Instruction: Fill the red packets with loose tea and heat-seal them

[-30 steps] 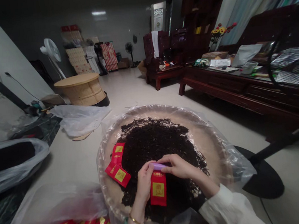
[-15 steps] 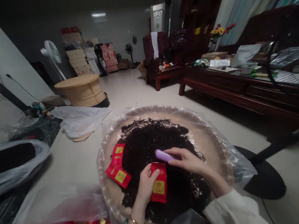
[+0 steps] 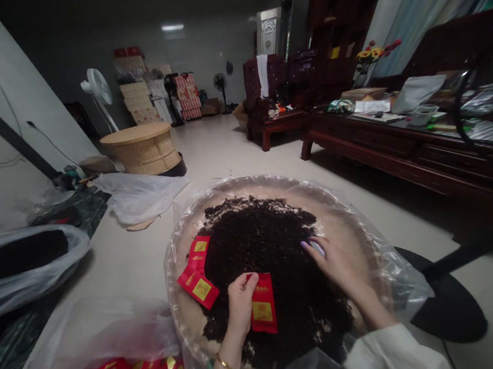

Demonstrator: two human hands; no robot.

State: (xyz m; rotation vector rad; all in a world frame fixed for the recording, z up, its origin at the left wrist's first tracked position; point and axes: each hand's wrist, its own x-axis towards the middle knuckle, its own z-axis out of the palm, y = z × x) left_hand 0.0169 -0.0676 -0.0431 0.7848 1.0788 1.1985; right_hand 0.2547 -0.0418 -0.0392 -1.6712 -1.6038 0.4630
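the left hand [image 3: 242, 302] pinches the upper corner of a red rectangular packet with a gold square [image 3: 263, 312], held over a dark, shredded, leafy heap [image 3: 259, 231]. the right hand [image 3: 335, 263] grasps a small purple object [image 3: 304, 245], its shape mostly hidden by the curled fingers. the round, shallow, plastic-lined tray [image 3: 372, 238] also holds overlapping red packets [image 3: 202, 289] at its left.

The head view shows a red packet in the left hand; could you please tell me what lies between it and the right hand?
In the head view, dark, loose, leaf-like material lies between the red packet and the right hand.
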